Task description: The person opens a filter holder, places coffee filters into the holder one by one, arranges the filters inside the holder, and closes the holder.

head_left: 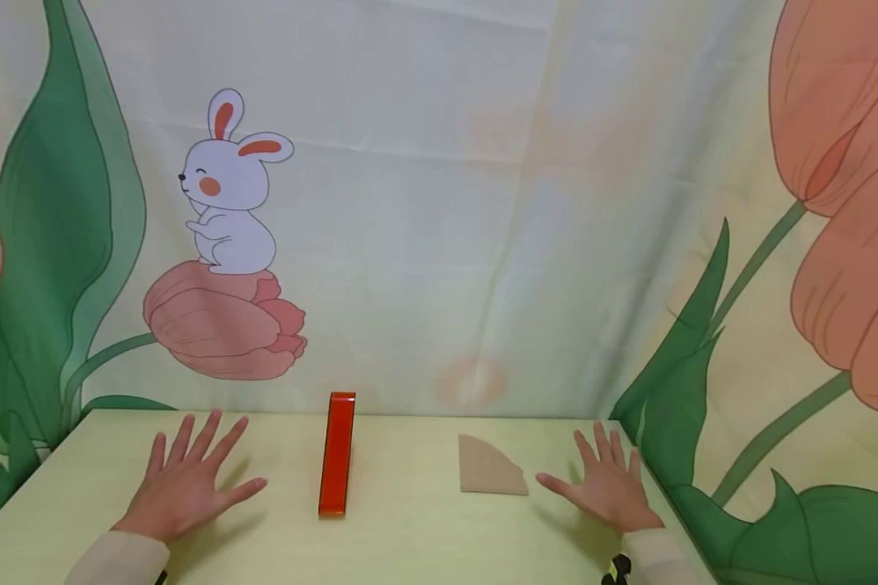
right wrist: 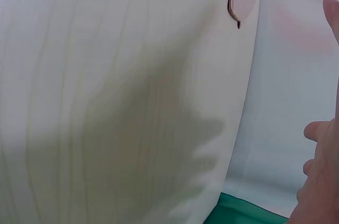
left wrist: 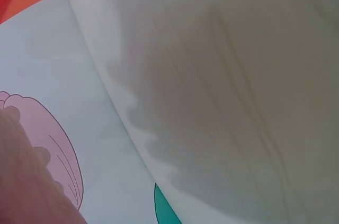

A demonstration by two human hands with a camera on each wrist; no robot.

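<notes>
Fingers splayed wide and holding nothing on both your left hand [head_left: 179, 494], left of the red bar [head_left: 337, 455], and your right hand [head_left: 609, 491], well right of it. Shadows suggest you're hovering over the table [head_left: 402, 544]. Tan quarter-circle piece [head_left: 487, 469] lies flat right of the bar, well apart; spacing probably keeps each within easy reach of one hand. Rabbit-print backdrop [head_left: 402, 203] hangs behind the bar.

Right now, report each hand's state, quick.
Left hand: open, fingers spread, holding nothing.
Right hand: open, fingers spread, holding nothing.
</notes>
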